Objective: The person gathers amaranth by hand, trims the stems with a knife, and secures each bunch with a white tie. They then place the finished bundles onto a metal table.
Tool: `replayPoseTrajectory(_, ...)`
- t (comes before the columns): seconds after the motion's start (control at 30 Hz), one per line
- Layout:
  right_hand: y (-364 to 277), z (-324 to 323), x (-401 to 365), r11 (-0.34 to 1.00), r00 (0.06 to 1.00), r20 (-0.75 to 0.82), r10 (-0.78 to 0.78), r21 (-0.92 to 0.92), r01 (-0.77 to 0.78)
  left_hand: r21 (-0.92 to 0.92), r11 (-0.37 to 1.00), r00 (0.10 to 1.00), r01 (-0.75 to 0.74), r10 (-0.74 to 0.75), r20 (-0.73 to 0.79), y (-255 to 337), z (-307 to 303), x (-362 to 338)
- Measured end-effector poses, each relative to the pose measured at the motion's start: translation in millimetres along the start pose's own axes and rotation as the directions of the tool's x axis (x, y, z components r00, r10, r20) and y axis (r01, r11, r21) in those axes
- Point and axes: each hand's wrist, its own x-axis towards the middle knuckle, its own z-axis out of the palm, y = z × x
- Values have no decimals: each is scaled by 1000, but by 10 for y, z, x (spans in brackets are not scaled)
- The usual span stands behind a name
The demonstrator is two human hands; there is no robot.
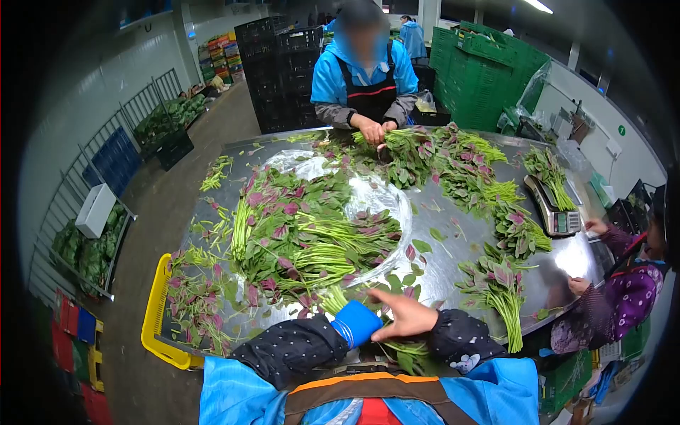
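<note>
My right hand (405,316) reaches in from the right at the table's near edge. Its fingers and thumb are apart and point left, with nothing seen between them. My left arm ends in a blue cuff or glove (356,324) just beside it; the fingers there are hidden. Light green stems (331,300) stick out above the blue cuff, and green leaves (409,360) show below my right hand. Just beyond both hands lies a large heap of red-and-green leafy vegetables (312,241), probably amaranth, partly on clear plastic sheeting (386,198).
Bunches of the greens (504,297) lie along the metal table's (439,248) right side, near a digital scale (556,212). A co-worker (365,78) handles greens opposite; another person (630,276) is at right. A yellow crate (152,312) stands at left.
</note>
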Motion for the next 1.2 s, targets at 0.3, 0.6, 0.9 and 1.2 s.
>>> replayPoseTrajectory(0.3,320,663,-463,774,956,285,74,587,-235,10,991,971,-135,135,-195,-115,124,-127)
replayPoseTrajectory(0.6,480,535,-580,784,905,-11,425,-495,-375,-33,872,821,489,-473,-320,-1052,458,-541)
replayPoseTrajectory(0.9,215,390,-675,770,896,-306,322,-465,-436,-719,586,643,373,-722,-255,-995,942,-1001)
replayPoseTrajectory(1.2,360,171,-665,835,841,230,490,-402,-376,-843,507,841,182,-525,-134,-559,530,-478)
